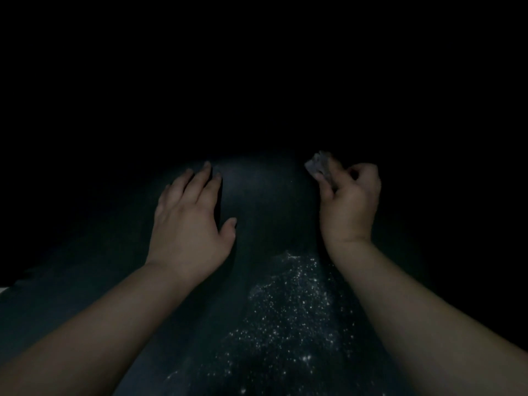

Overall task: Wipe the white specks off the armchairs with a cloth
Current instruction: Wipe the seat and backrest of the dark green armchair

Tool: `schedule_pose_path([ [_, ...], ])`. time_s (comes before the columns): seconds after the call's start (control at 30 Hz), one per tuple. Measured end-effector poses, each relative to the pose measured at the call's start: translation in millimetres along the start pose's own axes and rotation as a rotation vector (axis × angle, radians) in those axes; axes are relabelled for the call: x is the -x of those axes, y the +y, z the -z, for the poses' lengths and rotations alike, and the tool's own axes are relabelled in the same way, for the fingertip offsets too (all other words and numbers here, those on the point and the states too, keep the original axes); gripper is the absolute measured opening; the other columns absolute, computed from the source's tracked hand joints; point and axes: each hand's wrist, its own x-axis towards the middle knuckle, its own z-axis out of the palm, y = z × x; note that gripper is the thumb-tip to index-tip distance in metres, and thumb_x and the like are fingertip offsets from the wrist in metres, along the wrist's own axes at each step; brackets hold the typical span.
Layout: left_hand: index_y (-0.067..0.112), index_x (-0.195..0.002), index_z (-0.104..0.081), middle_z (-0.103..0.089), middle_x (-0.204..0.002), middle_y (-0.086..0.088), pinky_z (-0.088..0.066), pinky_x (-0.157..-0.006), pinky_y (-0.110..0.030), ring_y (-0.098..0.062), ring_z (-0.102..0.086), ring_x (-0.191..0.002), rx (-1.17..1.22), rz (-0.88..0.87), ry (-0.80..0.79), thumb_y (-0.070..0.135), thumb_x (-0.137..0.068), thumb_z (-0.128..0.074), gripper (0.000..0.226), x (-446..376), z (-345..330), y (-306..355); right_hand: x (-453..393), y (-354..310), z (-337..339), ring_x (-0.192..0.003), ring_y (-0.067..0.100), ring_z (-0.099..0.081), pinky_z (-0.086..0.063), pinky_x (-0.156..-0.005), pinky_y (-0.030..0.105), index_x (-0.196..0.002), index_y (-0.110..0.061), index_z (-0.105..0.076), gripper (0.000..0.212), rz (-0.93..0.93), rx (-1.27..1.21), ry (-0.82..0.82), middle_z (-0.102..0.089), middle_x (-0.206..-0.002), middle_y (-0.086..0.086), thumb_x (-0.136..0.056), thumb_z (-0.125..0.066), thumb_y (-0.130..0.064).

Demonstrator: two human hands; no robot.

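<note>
Landmark: the patch of white specks (288,310) on the dark armchair (265,201) surface; every place below is given relative to it.
Left hand: the left hand (190,224) lies flat on the upholstery beyond the specks and to their left, fingers (200,181) straight and slightly spread, holding nothing.
Right hand: the right hand (350,204) is beyond the specks and a little to their right, fingers curled and clamped on the cloth (320,167).
Cloth: a small pale wad that sticks out past the knuckles; whether it touches the upholstery cannot be told in this light.
Step in hand: most likely bringing the cloth to the specks for a wiping pass.
How to do it well: start at the far edge of the patch and draw the cloth toward the person in overlapping strokes. Keep the flat hand pressing so the cover stays taut. Gather the specks into the cloth, not out sideways.
Progress: by the look of it the stretch beyond the patch is clean, while the patch itself is thick with specks.
Count: two hands, one cloth, one armchair surface in view, one patch of specks too many to count.
Surroundings: black, nothing readable.
</note>
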Motion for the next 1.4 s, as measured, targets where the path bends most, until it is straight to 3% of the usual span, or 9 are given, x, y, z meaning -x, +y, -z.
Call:
schedule_pose_path([
  [0.13,0.014,-0.148,-0.033,-0.023,-0.158,-0.002,-0.017,-0.117,-0.046,-0.023,-0.016,-0.143,-0.003,0.0,0.0,0.042,-0.085,-0.06,0.074,0,0,1,63,4,2,-0.093,0.009,-0.05,-0.05,-0.081,0.032,-0.104,-0.039,-0.058,0.02,0.045,-0.002,0.009,-0.046,-0.106,-0.009,-0.088,-0.065,-0.028],
  [0.23,0.014,-0.148,-0.032,-0.022,-0.158,-0.002,-0.015,-0.118,-0.046,-0.023,-0.016,-0.143,0.004,0.007,0.007,0.041,-0.085,-0.06,0.073,0,-2,3,55,-13,-4,-0.098,0.02,-0.048,-0.048,-0.079,0.033,-0.118,-0.037,-0.055,0.046,0.256,-0.02,-0.107,-0.046,-0.109,0.001,-0.082,-0.071,-0.013],
  [0.4,0.014,-0.147,-0.034,-0.023,-0.157,-0.003,-0.014,-0.118,-0.046,-0.024,-0.016,-0.143,0.008,0.009,0.024,0.039,-0.085,-0.06,0.072,0,-7,9,20,10,5,-0.104,0.025,-0.049,-0.043,-0.085,0.033,-0.115,-0.016,-0.063,0.028,-0.059,-0.001,0.08,-0.048,-0.107,0.009,-0.088,-0.063,-0.013],
  [0.53,0.015,-0.148,-0.032,-0.023,-0.157,-0.001,-0.013,-0.118,-0.044,-0.022,-0.014,-0.144,0.008,-0.054,-0.009,0.04,-0.086,-0.059,0.072,1,-8,23,74,7,6,-0.094,0.009,-0.05,-0.052,-0.087,0.039,-0.09,-0.048,-0.055,0.015,0.095,0.121,0.024,-0.043,-0.098,-0.025,-0.087,-0.066,-0.038],
  [0.63,0.017,-0.149,-0.029,-0.021,-0.158,0.0,-0.014,-0.119,-0.042,-0.021,-0.013,-0.144,-0.003,-0.113,-0.041,0.041,-0.087,-0.057,0.073,1,-13,34,57,-2,3,-0.1,0.016,-0.043,-0.042,-0.084,0.027,-0.125,-0.036,-0.055,0.049,0.3,0.055,-0.089,-0.043,-0.111,-0.003,-0.085,-0.066,-0.011],
  [0.77,0.017,-0.148,-0.031,-0.023,-0.157,0.0,-0.014,-0.118,-0.043,-0.022,-0.015,-0.144,-0.002,-0.113,-0.032,0.04,-0.086,-0.057,0.071,-1,-18,42,3,24,15,-0.096,0.004,-0.038,-0.039,-0.088,0.022,-0.12,-0.01,-0.057,0.031,-0.129,-0.042,0.066,-0.039,-0.107,0.0,-0.09,-0.059,-0.016],
  [1.03,0.018,-0.149,-0.029,-0.021,-0.158,0.001,-0.013,-0.118,-0.042,-0.021,-0.015,-0.144,-0.02,-0.113,-0.048,0.042,-0.087,-0.055,0.072,-2,-16,41,48,30,23,-0.099,0.018,-0.043,-0.041,-0.083,0.024,-0.128,-0.021,-0.059,0.048,0.178,0.026,-0.074,-0.044,-0.107,0.006,-0.084,-0.066,-0.005],
  [1.23,0.017,-0.148,-0.032,-0.024,-0.157,0.0,-0.019,-0.117,-0.046,-0.022,-0.018,-0.143,-0.018,-0.133,-0.057,0.041,-0.086,-0.059,0.072,-3,-14,39,15,59,47,-0.097,0.016,-0.054,-0.043,-0.072,0.011,-0.094,-0.025,-0.057,0.008,-0.213,-0.053,0.234,-0.05,-0.107,0.003,-0.092,-0.06,-0.019],
  [1.4,0.018,-0.149,-0.029,-0.023,-0.158,0.001,-0.018,-0.117,-0.044,-0.021,-0.016,-0.144,-0.018,-0.142,-0.068,0.043,-0.087,-0.057,0.073,-2,-12,39,65,39,36,-0.093,0.016,-0.053,-0.049,-0.083,0.023,-0.111,-0.025,-0.065,0.027,0.119,-0.164,-0.01,-0.047,-0.103,0.002,-0.087,-0.067,-0.013],
])
